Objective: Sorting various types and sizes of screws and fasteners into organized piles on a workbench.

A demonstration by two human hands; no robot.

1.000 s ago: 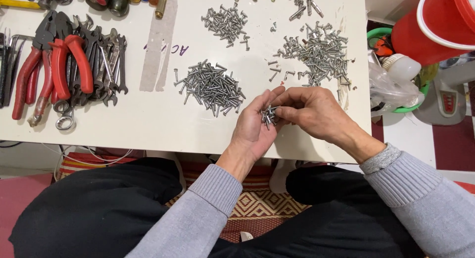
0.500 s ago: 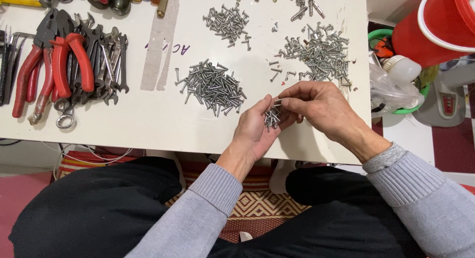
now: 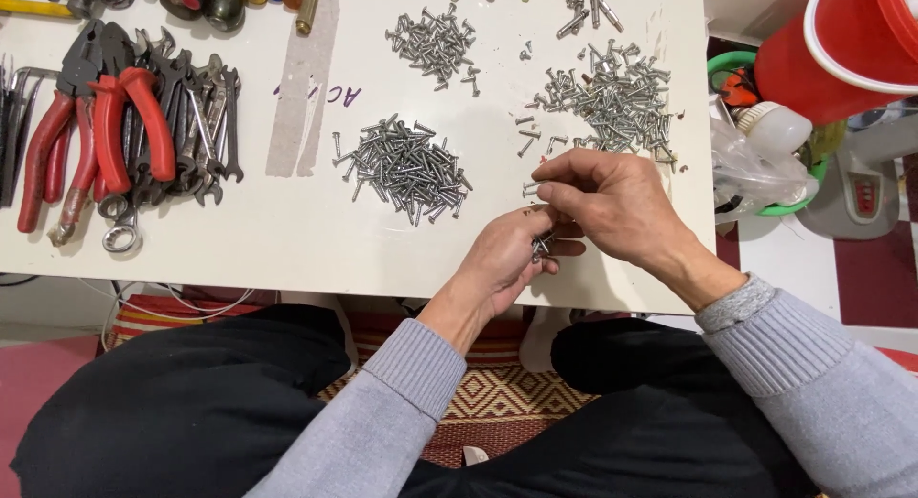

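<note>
Screw piles (image 3: 406, 168) on table (image 3: 287, 230); pliers (image 3: 96, 125) left.

Bright, even light; soft shadows, sharp focus.

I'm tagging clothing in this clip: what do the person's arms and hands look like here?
Both arms wear a grey knit sweater with ribbed cuffs, the left sleeve and right sleeve alike. The left hand and right hand are bare: no gloves show, and no rings or watch can be seen.
</note>
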